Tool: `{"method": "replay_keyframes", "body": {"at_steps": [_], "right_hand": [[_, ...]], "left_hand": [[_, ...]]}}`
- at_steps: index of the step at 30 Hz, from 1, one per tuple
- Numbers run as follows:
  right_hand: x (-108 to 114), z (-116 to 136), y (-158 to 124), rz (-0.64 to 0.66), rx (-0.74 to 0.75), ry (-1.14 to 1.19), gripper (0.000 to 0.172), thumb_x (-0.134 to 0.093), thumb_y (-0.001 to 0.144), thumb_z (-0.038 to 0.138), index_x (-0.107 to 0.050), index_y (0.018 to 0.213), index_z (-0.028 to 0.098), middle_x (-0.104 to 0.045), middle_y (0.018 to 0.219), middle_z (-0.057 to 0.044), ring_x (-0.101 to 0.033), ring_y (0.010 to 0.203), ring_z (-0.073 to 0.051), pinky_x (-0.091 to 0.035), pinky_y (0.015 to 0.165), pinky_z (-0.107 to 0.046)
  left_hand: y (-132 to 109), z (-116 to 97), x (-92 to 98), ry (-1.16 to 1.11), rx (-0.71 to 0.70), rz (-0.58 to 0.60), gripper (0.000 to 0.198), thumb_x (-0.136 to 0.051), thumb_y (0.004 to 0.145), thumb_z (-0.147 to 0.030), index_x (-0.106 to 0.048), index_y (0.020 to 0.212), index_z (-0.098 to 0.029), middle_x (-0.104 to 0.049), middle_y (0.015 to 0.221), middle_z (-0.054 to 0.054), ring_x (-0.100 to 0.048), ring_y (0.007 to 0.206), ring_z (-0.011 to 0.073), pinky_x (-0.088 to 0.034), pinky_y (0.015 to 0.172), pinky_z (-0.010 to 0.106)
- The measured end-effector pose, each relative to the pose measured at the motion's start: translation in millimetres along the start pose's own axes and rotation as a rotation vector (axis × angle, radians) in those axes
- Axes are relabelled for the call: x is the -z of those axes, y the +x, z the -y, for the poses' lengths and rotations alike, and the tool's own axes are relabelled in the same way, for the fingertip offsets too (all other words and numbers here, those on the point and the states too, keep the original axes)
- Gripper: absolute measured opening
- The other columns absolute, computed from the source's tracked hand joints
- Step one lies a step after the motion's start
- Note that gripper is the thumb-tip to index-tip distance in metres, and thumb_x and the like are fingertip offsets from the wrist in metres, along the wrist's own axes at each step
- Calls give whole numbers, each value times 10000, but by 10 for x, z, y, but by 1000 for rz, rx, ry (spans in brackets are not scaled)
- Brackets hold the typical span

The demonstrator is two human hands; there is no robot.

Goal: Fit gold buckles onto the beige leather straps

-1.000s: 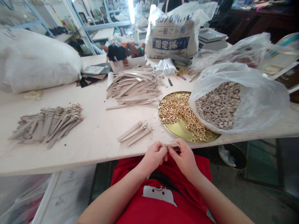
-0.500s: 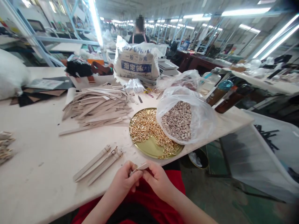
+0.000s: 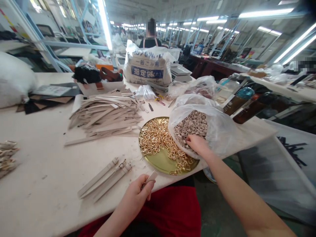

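Note:
My left hand, near the table's front edge, is closed on a beige strap. The strap's end sticks out past the thumb; the rest of it is hidden in the hand. Reaching into a clear plastic bag, my right hand has its fingertips pinched together among many small beige strap loops. Whether a loop is between those fingers is hard to make out. Beside the bag, a round gold tray holds a heap of gold buckles. Several straps with buckles lie left of my left hand.
A large pile of beige strips lies behind on the table. At the left edge is a heap of buckled pieces. A printed white sack stands at the back, and dark bottles stand at the right.
My right hand has left the strap beside my left hand and moved up and right into the bag of loops. My left hand still holds the strap.

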State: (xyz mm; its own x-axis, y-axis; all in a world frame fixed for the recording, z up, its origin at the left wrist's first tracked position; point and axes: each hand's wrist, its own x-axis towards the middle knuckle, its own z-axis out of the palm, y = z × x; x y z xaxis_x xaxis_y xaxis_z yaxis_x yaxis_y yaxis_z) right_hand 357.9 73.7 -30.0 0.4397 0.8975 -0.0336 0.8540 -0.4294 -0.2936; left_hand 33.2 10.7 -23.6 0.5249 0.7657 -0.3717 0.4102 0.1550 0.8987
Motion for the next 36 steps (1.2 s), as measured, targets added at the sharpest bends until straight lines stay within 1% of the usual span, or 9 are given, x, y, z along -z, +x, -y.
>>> {"method": "replay_keyframes", "body": {"at_steps": [4, 7, 8, 11, 14, 21, 25, 31, 36], "right_hand": [[101, -16, -136, -80, 28, 84, 98, -519, 738, 226, -591, 710, 166, -623, 821, -89, -553, 803, -205, -367, 684, -284], [249, 128, -433, -67, 77, 264, 213, -453, 802, 354, -560, 791, 171, -599, 781, -57, -537, 736, -180, -394, 665, -283], [273, 227, -578, 1, 101, 407, 251, -445, 806, 409, -549, 801, 180, -585, 734, -32, -525, 679, -161, -402, 636, -274], [250, 614, -1083, 381, 132, 1072, 287, -533, 752, 481, -536, 774, 195, -537, 677, 4, -476, 594, -121, -395, 581, -258], [159, 944, -1505, 583, 125, 1343, 262, -592, 734, 443, -551, 759, 185, -522, 687, 2, -456, 600, -109, -387, 581, -253], [46, 1112, -1740, 515, 269, 1137, 232, -628, 708, 406, -567, 743, 185, -515, 633, 22, -470, 627, -119, -394, 616, -259], [-3, 1128, -1799, 646, 187, 1188, 286, -677, 648, 405, -557, 795, 191, -544, 650, 30, -499, 625, -118, -416, 630, -270], [-196, 1105, -1860, 657, 69, 1268, 258, -661, 686, 382, -582, 818, 175, -551, 642, 34, -488, 613, -105, -395, 632, -253], [-317, 1175, -1933, 699, 54, 1433, 222, -655, 708, 364, -585, 808, 177, -585, 668, 19, -515, 632, -118, -410, 651, -266]], "left_hand": [[-67, -53, 23, -34, -7, -20, 371, -331, 833, -487, -513, 784, -167, -449, 466, -60, -360, 402, 86, -297, 452, 204], [-116, -162, 24, -10, -60, -71, 378, -347, 831, -488, -535, 795, -162, -455, 468, -58, -373, 408, 84, -300, 459, 203], [-135, -212, 16, 0, -85, -93, 373, -357, 830, -483, -541, 790, -162, -457, 476, -57, -378, 415, 82, -303, 465, 203], [-199, -362, -20, 15, -165, -160, 363, -355, 841, -461, -544, 755, -164, -459, 500, -52, -397, 451, 79, -318, 497, 198], [-277, -433, -30, 50, -214, -176, 349, -345, 850, -421, -529, 699, -166, -464, 517, -45, -426, 492, 82, -328, 522, 195], [-510, -341, 82, 263, -130, -77, 289, -361, 829, -340, -493, 635, -172, -465, 503, -47, -408, 475, 84, -271, 472, 205], [-528, -300, 93, 325, -165, -34, 278, -380, 814, -336, -499, 623, -173, -464, 513, -42, -401, 491, 91, -258, 471, 213], [-495, -176, 40, 59, -114, -36, 192, -401, 786, -214, -438, 971, -177, -540, 614, -43, -466, 538, 93, -338, 522, 203], [-426, -99, 27, -136, -141, -52, 136, -370, 796, -162, -381, 929, -188, -562, 665, -31, -515, 596, 86, -390, 572, 203]]}}
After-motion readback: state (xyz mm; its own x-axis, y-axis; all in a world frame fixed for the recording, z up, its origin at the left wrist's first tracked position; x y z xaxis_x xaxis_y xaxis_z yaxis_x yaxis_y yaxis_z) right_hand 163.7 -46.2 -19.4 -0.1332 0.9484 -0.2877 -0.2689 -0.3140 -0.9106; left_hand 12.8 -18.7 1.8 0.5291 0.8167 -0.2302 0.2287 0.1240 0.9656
